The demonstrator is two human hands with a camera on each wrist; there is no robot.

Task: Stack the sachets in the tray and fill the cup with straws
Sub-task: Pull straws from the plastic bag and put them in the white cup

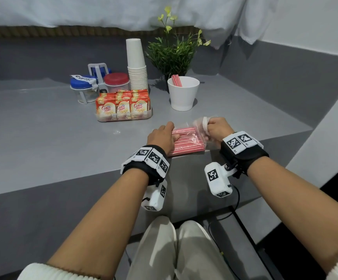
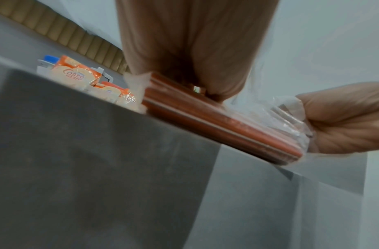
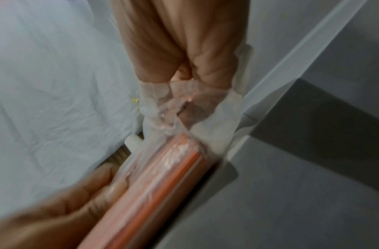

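Left hand (image 1: 162,136) curls round the red straws (image 1: 186,141) inside a clear bag (image 1: 199,122) (lying at the edge of the counter (image 1: 63,138)). Right hand (image 1: 217,128) clenches the bag's loose end.

Tray (image 1: 123,119) left of cup (image 1: 183,93)

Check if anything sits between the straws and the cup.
The straws lie inside a clear bag held by the left hand and right hand. That bag is the only barrier: the counter between it and the cup is bare, and the cup's mouth is open, a few straws leaning inside.
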